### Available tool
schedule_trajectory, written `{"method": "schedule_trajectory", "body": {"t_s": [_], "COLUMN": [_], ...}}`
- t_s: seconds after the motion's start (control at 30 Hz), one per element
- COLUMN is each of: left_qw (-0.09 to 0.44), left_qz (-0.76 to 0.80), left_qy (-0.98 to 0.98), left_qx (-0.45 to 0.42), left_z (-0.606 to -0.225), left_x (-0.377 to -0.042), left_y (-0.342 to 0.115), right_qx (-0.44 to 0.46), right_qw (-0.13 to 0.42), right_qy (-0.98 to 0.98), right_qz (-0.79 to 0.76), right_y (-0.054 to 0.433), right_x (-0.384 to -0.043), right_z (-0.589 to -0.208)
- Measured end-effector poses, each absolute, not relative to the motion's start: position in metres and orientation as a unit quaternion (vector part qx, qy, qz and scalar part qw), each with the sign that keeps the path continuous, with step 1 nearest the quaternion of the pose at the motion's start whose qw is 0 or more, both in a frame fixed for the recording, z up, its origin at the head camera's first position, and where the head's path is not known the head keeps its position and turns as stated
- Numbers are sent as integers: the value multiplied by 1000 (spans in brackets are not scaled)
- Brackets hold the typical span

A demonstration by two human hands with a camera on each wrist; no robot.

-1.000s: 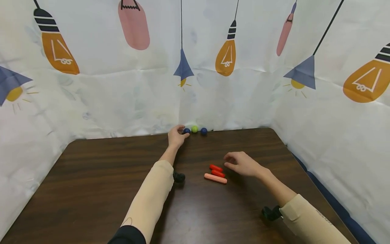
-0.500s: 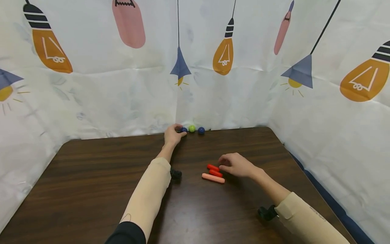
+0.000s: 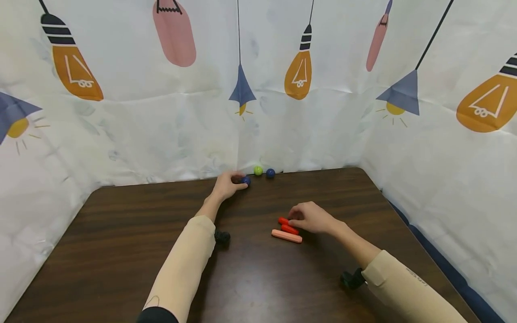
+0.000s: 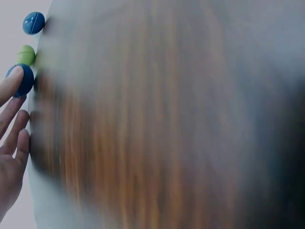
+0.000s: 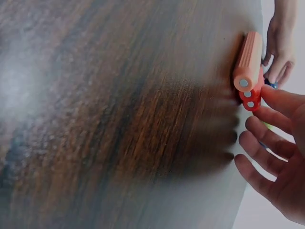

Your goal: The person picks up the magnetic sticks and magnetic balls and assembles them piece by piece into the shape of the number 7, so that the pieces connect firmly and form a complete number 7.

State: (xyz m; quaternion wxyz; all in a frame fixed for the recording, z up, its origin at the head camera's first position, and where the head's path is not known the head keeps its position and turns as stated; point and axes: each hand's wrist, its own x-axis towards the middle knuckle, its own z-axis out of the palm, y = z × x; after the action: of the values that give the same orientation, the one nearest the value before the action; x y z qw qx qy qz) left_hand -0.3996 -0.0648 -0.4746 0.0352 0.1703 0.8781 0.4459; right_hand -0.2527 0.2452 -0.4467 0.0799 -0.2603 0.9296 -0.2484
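Note:
In the head view my left hand (image 3: pixel 227 185) pinches a blue ball (image 3: pixel 246 181) between thumb and fingers near the table's far edge. The left wrist view shows the thumb on this blue ball (image 4: pixel 25 82). A green ball (image 3: pixel 258 170) and another blue ball (image 3: pixel 270 173) stand to its right. My right hand (image 3: pixel 313 217) has thumb and forefinger around the right end of the farther short red rod (image 3: pixel 283 220). A second red rod (image 3: pixel 290 229) and a longer, ribbed peach rod (image 3: pixel 286 236) lie beside it. Silvery discs show on the rods' ends in the right wrist view.
The dark wood table (image 3: pixel 133 251) has its far edge against a white curtain (image 3: pixel 161 134) printed with lamps and bulbs. Another curtain side runs along the right edge. Dark wrist-worn devices (image 3: pixel 352 279) sit by both sleeves.
My left hand has drawn the left blue ball toward me, away from the green ball. My right hand has moved left onto the farther red rod, its fingers closing around the end.

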Motion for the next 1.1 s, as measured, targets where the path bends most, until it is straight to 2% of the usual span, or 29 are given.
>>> {"method": "schedule_trajectory", "body": {"t_s": [1.1], "left_qw": [93], "left_qz": [389], "left_qy": [877], "left_qx": [266], "left_z": [-462], "left_x": [-339], "left_y": [-118], "right_qx": [-284], "right_qw": [86], "right_qy": [927], "right_qz": [-229], "right_y": [239], "right_x": [-259], "right_z": [-448]}}
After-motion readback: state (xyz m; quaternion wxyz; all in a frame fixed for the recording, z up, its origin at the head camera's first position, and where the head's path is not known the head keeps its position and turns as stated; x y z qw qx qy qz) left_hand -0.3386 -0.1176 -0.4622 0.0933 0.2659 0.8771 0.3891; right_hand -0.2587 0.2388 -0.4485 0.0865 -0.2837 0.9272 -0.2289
